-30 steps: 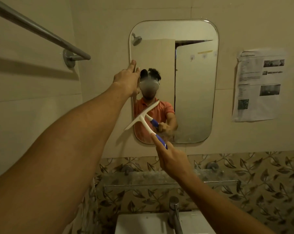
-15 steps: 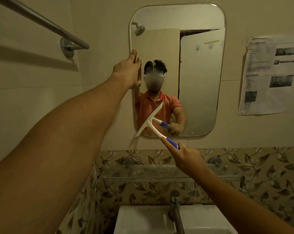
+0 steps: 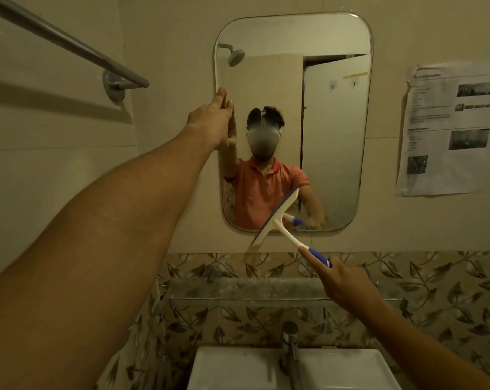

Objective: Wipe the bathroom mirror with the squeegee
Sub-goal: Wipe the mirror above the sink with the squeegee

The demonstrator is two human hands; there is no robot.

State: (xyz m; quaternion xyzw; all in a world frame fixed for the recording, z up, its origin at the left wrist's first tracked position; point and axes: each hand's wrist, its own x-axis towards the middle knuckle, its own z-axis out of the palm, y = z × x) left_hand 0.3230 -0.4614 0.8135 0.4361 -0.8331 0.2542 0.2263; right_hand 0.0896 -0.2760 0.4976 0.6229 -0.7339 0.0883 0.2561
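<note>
**Squeegee at the mirror's bottom edge**

The right hand (image 3: 342,282) grips the squeegee (image 3: 277,220) by its blue handle, forefinger laid along it. The tilted blade crosses the bathroom mirror (image 3: 331,142) at its bottom edge. The left hand (image 3: 212,119) presses straight fingers (image 3: 220,97) against the mirror's left edge.

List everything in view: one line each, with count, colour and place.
mirror: 1, silver-edged, wall centre
squeegee: 1, white with blue handle, blade across mirror's bottom edge
towel bar: 1, grey metal, upper left wall
paper notice: 1, white, right of mirror
glass shelf: 1, clear, below mirror
tap: 1, grey metal, on sink
sink: 1, white, bottom centre
left hand: 1, fingers straight, on mirror's left edge
right hand: 1, grips squeegee handle
</note>
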